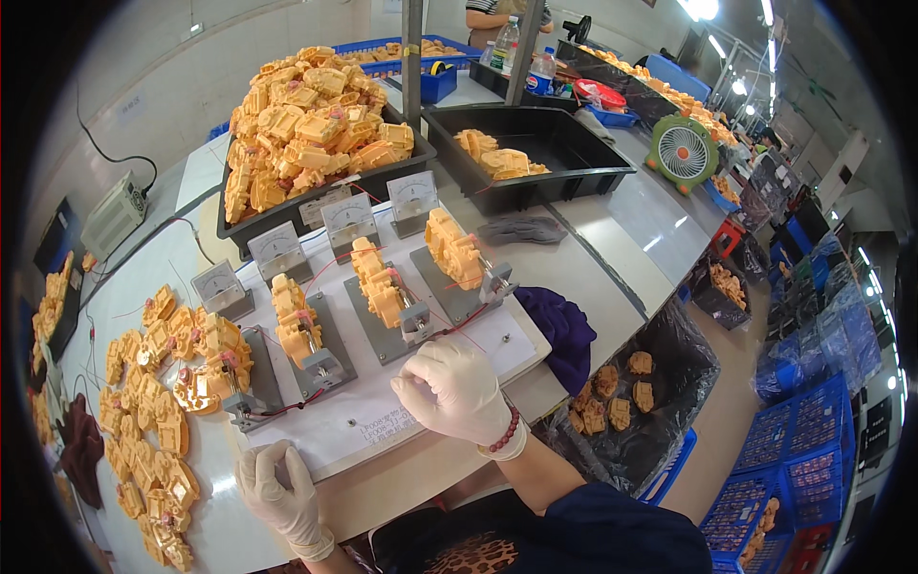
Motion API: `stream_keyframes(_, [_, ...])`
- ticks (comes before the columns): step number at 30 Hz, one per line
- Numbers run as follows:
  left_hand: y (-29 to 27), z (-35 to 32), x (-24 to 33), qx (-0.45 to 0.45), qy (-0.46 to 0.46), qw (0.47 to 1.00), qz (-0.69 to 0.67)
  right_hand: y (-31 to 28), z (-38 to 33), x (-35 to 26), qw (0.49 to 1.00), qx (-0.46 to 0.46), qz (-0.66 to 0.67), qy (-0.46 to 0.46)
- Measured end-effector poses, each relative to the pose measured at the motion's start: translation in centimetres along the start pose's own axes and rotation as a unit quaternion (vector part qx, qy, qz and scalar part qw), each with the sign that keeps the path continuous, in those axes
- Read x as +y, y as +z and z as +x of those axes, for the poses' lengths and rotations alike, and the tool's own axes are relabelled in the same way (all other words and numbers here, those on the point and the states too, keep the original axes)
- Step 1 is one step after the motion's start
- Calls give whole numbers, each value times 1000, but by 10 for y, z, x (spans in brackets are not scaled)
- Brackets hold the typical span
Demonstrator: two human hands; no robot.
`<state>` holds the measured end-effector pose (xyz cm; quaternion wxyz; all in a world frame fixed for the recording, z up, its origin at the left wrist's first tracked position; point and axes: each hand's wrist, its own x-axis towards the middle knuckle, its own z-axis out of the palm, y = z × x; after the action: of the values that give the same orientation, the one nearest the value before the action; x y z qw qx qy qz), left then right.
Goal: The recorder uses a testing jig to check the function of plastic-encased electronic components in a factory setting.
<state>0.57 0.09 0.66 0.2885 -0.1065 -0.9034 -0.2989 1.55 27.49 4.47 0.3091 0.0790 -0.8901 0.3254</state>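
Note:
My right hand (457, 390), in a pale glove with a beaded bracelet at the wrist, hovers over the front edge of a white board (368, 421). Its fingers are curled together; whatever they hold, if anything, is hidden. My left hand (279, 493), also gloved, is at the table's front edge, fingers bent but apart, with nothing visible in them. On the board stand several grey metal fixtures (320, 368), each bearing an orange-yellow plastic housing (381, 282). The rightmost housing (453, 249) is beyond my right hand. Dial meters (349, 225) stand behind, joined by thin red wires.
Loose orange housings (143, 421) crowd the table's left. A black tray (421, 158) heaped with them stands behind the meters, and another black tray (583, 182) holds a few. A purple cloth (559, 335) lies right; a lined bin (669, 359) is below. A green fan (683, 153) stands farther back.

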Motion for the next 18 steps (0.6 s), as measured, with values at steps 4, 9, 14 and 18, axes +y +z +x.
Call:
stream_keyframes(4, [0,0,1,0,-8,1000,-4,0,0,1,1000,2,0,-6])
stream_keyframes(9, [0,0,1,0,-12,1000,0,0,-1,1,1000,-8,5,8])
stream_keyframes(14, [-1,0,4,-4,-16,1000,-1,1,-1,1,1000,-3,3,3])
stream_keyframes(18, [-1,0,3,-3,-22,1000,-5,1,-2,1,1000,-6,4,5])
